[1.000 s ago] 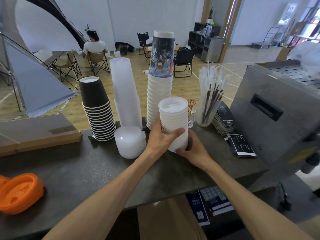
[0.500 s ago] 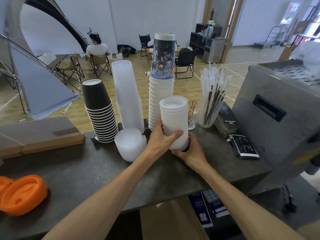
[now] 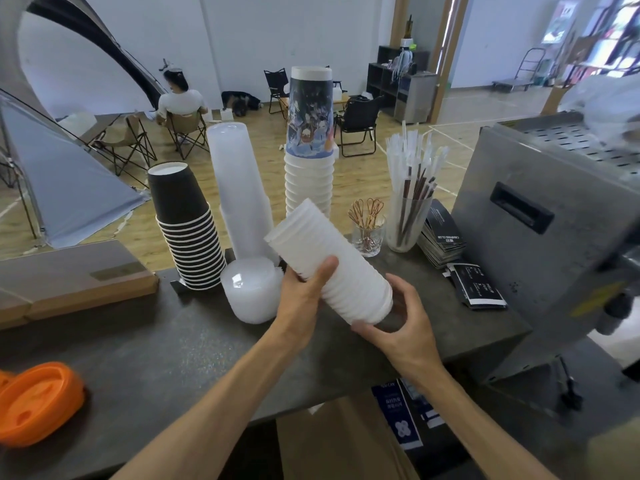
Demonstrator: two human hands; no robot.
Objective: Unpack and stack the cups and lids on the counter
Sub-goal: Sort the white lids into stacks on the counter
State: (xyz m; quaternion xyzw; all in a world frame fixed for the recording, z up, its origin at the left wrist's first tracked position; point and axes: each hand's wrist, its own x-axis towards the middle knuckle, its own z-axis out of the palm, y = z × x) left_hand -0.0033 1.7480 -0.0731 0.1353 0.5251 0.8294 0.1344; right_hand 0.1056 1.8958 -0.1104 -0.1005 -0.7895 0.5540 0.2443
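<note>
Head view shows the stack of white lids (image 3: 329, 265) lifted off the counter (image 3: 145, 344) and tilted, its long axis running from upper left, away from the person, down to lower right, toward the near edge. Left hand (image 3: 301, 303) grips the stack about midway, thumb curled over the ribbed side. Right hand (image 3: 403, 323) cups the lower end with curled fingers; whether the fingertips press the bottom lid or only hover by it I cannot tell. The stack hangs above the middle of the counter, in front of the tall white cup stack (image 3: 308, 157) and just right of the short clear lid stack (image 3: 251, 289), which stands at the foot of the tall clear cup stack (image 3: 239, 188); black paper cups (image 3: 188, 226) stand further left. To stand it upright again, the lower end must swing down onto bare counter before the hands; the right hand is nearer that end and would likely guide it, the left steadying the middle.
</note>
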